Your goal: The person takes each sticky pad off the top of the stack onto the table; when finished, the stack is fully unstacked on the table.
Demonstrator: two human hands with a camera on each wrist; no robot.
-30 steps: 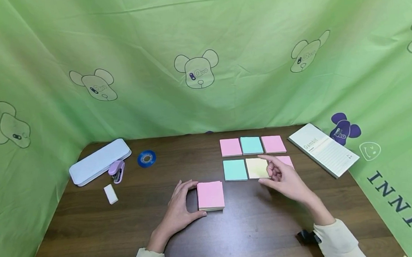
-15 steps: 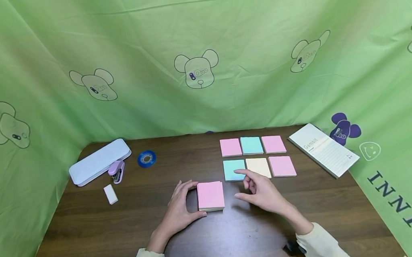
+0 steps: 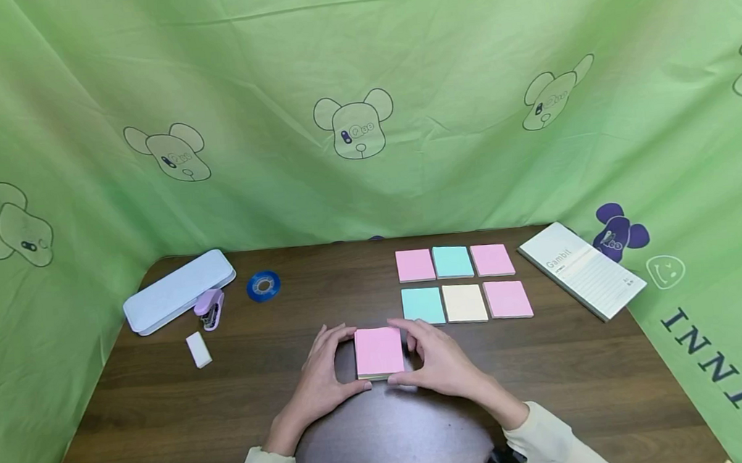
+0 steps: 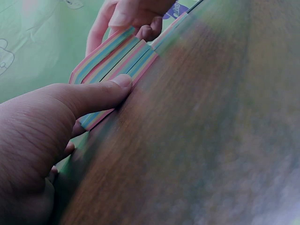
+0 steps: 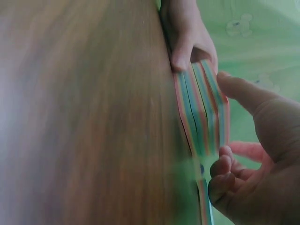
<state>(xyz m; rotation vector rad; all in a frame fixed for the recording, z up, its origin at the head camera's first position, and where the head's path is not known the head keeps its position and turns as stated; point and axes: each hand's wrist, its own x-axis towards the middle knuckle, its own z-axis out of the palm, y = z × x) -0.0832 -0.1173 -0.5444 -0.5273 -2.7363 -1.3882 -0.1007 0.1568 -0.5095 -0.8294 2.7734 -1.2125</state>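
Both hands, left (image 3: 322, 381) and right (image 3: 440, 363), clamp the pink-topped, multicoloured sticky-note pad (image 3: 378, 351); next, I'd judge, you peel its top sheet.

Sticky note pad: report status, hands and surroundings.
Left hand grips sticky note pad; right hand grips opposite edge. Pad flat on table. Six loose notes behind it.

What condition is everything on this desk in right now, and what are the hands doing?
Sticky-note pad: flat, gripped from both sides.
Left hand: holds its left edge.
Right hand: holds its right edge.
Six loose notes: laid in two rows.
Pencil case: closed.
Booklet: closed.
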